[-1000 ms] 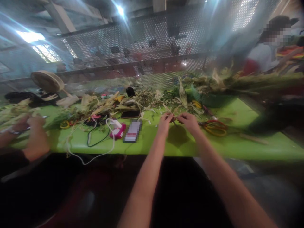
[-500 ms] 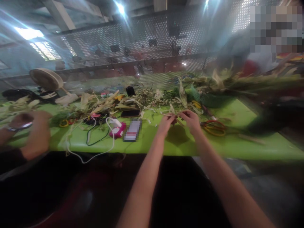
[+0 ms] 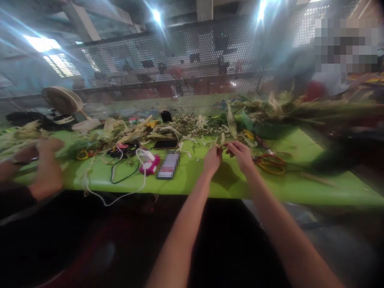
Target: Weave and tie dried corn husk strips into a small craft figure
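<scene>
My left hand is closed on a small piece of pale dried husk above the green table. Close beside it, my right hand has its thumb and fingers pinched together at the same spot; what lies between them is too small to make out. To the right of my right hand lie scissors with orange handles. Behind both hands a long pale husk leans on a heap of dried leaves and scraps.
Left of my hands lie a phone, a dark phone and a pink power adapter with cables. A fan stands at the back left. Another person's hands rest at the left. A green basket holds plant material.
My left hand has turned, with its fingers curled in more. The thin strip that stretched across both hands no longer shows. The view has shifted slightly.
</scene>
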The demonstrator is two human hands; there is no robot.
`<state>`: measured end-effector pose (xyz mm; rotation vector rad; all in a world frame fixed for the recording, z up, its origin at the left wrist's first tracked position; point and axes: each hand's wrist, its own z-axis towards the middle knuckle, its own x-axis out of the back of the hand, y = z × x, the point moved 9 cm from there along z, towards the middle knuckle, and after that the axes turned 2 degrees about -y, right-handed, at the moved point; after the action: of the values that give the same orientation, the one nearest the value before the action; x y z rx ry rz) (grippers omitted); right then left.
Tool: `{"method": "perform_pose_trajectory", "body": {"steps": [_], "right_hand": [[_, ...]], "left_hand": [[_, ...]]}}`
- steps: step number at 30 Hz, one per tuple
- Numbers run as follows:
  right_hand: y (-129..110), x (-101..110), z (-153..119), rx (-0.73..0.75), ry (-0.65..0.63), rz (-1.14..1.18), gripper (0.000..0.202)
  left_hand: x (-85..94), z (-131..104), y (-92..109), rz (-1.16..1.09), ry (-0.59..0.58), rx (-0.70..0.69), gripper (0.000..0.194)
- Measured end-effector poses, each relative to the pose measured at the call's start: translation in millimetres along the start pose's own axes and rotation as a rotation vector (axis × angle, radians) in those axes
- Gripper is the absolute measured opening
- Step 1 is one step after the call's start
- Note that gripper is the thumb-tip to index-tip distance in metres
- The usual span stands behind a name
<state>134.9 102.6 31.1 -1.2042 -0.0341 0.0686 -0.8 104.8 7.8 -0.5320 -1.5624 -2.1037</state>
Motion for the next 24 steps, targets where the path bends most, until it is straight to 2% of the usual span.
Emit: {"method": "perform_pose_trajectory", "body": {"steps": [4, 8, 12, 14, 18, 21, 24], "right_hand": [[-6, -19, -5, 0.038, -0.166, 0.022, 0.035], [-8, -24, -7, 0.061, -0.224, 0.029, 0.031], [-5, -21, -6, 0.03, -0.192, 0.042, 0.029], [-3, -19, -6, 0.017, -0.165, 0.046, 0.027], [-3, -6, -2, 0.05, -0.055, -0.02, 0.021], [-3, 1, 1, 0.086, 0.004, -0.08, 0.018], [-1, 2, 3, 0.101, 0.01, -0.115, 0.017]], "left_hand": [[-5.7, 1, 5, 0.146, -0.008, -0.069, 0.022], [-9.1, 2, 5, 0.076, -0.024, -0.13, 0.017], [0.0, 3, -7, -0.238, 0.045, -0.052, 0.012], [1.0, 4, -12, -0.411, 0.045, -0.014, 0.012], [-6.2, 5, -13, -0.742, -0.042, 0.043, 0.013], [-10.7, 4, -10, -0.843, -0.09, 0.074, 0.013], [-14.6, 2, -10, -0.916, -0.126, 0.125, 0.011]]}}
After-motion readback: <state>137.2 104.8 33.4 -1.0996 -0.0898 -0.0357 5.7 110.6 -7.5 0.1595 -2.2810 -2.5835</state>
